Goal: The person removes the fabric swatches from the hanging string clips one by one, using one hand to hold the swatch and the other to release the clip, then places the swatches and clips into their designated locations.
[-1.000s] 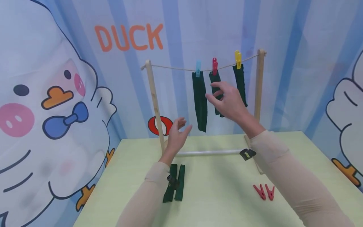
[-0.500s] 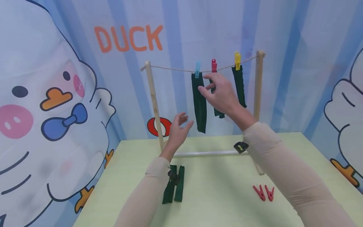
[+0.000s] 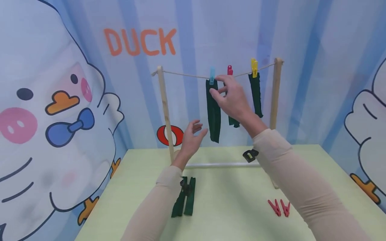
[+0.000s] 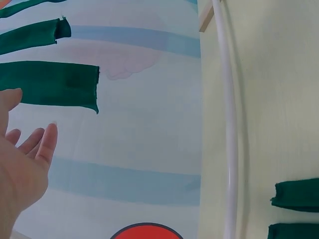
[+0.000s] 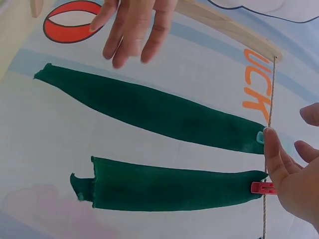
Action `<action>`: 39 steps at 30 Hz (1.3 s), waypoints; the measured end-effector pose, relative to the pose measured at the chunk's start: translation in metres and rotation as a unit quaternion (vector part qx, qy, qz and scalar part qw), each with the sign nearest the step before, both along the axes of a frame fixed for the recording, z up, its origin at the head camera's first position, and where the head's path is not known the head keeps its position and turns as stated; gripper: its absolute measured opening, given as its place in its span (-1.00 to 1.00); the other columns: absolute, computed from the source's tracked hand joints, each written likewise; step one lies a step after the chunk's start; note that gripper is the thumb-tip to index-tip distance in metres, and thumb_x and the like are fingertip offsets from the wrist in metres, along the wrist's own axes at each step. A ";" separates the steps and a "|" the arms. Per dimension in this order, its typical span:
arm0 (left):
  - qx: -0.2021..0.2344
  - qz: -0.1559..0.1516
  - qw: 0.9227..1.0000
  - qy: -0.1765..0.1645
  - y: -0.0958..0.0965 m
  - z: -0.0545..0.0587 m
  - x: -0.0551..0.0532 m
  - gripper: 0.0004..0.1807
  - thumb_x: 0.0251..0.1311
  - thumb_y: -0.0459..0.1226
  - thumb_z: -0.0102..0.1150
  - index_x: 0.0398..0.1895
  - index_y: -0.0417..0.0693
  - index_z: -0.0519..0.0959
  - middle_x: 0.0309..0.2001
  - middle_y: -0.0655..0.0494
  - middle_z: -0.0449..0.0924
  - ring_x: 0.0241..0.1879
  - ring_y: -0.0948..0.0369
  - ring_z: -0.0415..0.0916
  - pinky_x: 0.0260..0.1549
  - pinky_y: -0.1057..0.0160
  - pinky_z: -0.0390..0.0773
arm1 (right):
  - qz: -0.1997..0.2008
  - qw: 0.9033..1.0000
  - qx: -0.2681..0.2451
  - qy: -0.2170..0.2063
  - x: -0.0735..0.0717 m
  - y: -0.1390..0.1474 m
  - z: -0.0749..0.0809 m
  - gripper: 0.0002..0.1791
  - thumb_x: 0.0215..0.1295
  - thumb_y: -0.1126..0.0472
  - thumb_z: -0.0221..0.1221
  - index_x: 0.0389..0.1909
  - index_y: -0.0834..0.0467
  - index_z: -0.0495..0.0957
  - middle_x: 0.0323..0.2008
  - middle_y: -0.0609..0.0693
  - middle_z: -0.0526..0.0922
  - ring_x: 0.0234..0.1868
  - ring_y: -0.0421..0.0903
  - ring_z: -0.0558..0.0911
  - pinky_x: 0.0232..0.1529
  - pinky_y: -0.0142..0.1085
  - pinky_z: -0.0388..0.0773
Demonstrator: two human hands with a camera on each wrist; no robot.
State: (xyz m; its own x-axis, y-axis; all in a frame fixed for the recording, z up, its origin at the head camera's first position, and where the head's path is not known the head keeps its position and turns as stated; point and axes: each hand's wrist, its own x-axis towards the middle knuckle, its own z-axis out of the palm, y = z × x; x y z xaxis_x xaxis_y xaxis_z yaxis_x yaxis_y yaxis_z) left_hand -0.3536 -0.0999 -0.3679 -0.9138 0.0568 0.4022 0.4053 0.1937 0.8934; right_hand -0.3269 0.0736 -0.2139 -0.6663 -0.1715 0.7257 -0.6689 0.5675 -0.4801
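My right hand (image 3: 235, 98) is raised in front of the clothesline (image 3: 184, 74), fingers bent loosely and thumb apart from them. Its fingertips are beside the blue clothespin (image 3: 212, 75), which clips a long dark green cloth strip (image 3: 214, 117) to the line; whether they touch it, I cannot tell. The same hand partly covers the red clothespin (image 3: 230, 70) and its green strip (image 3: 233, 122). Lower left, my left hand (image 3: 193, 142) hovers with nothing in it, fingers apart, near the long strip's lower end. Another green strip (image 3: 255, 97) hangs from a yellow clothespin (image 3: 254, 68).
The line runs between two wooden posts (image 3: 165, 103), joined low down by a white rod (image 3: 221, 165). Two more green strips (image 3: 189, 201) lie on the pale table (image 3: 229, 214) near my left forearm. Two red clothespins (image 3: 274, 208) lie at the right.
My right hand has moved left, from in front of the middle strip to beside the blue clothespin. My left hand has risen slightly. The clipped strips hang where they were.
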 end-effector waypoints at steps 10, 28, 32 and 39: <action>0.013 -0.010 1.000 -0.012 0.002 -0.003 -0.002 -0.40 0.37 -0.10 0.23 0.40 0.00 0.31 0.28 0.00 0.48 0.30 0.06 0.39 0.19 0.11 0.50 | 0.024 0.999 -0.032 -0.006 -0.010 -0.021 0.008 -0.47 0.47 0.12 0.16 0.34 0.25 0.36 0.30 0.14 0.41 -0.05 -0.02 0.68 -0.08 -0.17 0.67; 0.055 -0.043 0.997 -0.012 0.013 0.018 -0.007 -0.35 0.37 -0.14 0.24 0.43 -0.07 0.26 0.32 -0.08 0.44 0.26 0.06 0.43 0.05 0.12 0.60 | 0.031 0.997 -0.061 -0.032 -0.023 -0.028 0.020 -0.30 0.46 0.13 0.16 0.51 0.18 0.14 0.44 0.11 0.28 -0.16 -0.07 0.66 -0.03 -0.26 0.64; 0.066 -0.047 0.997 -0.017 0.017 0.021 -0.008 -0.33 0.36 -0.15 0.25 0.45 -0.08 0.24 0.33 -0.08 0.43 0.28 0.07 0.42 0.06 0.13 0.60 | 0.031 0.997 -0.062 -0.042 -0.025 -0.027 0.020 -0.29 0.45 0.14 0.17 0.52 0.17 0.12 0.37 0.12 0.35 -0.26 -0.08 0.64 -0.06 -0.27 0.65; 0.063 -0.064 0.995 -0.035 0.028 0.031 -0.013 -0.33 0.38 -0.13 0.23 0.46 -0.05 0.23 0.34 -0.07 0.42 0.29 0.10 0.41 0.06 0.16 0.59 | 0.019 0.997 -0.054 -0.042 -0.033 -0.022 0.021 -0.29 0.45 0.15 0.16 0.52 0.19 0.12 0.12 0.18 0.49 -0.38 -0.07 0.60 -0.12 -0.28 0.65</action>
State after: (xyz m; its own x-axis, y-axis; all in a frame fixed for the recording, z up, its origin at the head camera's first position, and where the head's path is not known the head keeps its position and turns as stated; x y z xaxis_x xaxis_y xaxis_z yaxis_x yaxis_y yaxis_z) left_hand -0.3669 -0.0715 -0.3366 -0.9280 0.1283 0.3499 0.3561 0.0282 0.9340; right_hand -0.3597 0.0513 -0.1933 -0.7206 -0.1217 0.6826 -0.6431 0.4851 -0.5925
